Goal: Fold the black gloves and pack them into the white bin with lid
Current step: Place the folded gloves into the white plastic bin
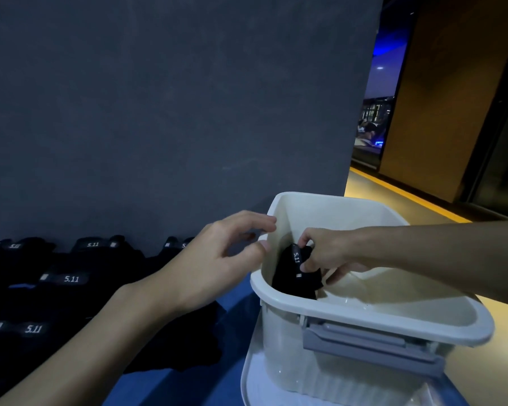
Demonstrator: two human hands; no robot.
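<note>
Early going — the right hand (323, 253) pinches one folded glove (294, 273) low inside the bin (364, 315), apparently the first packed. The left hand (217, 259), fingers loosely spread, touches the rim. Many gloves (56, 288) lie on the table beside it — unpacked, and the bin is unlidded.

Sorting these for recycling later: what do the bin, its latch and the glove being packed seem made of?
The white bin: hard plastic, smooth and slightly glossy, judging by its moulded rim and soft highlights. The grey latch: probably matte plastic. The folded glove, held by the right hand: soft matte black fabric that bunches under the fingers; fibre unclear.
</note>
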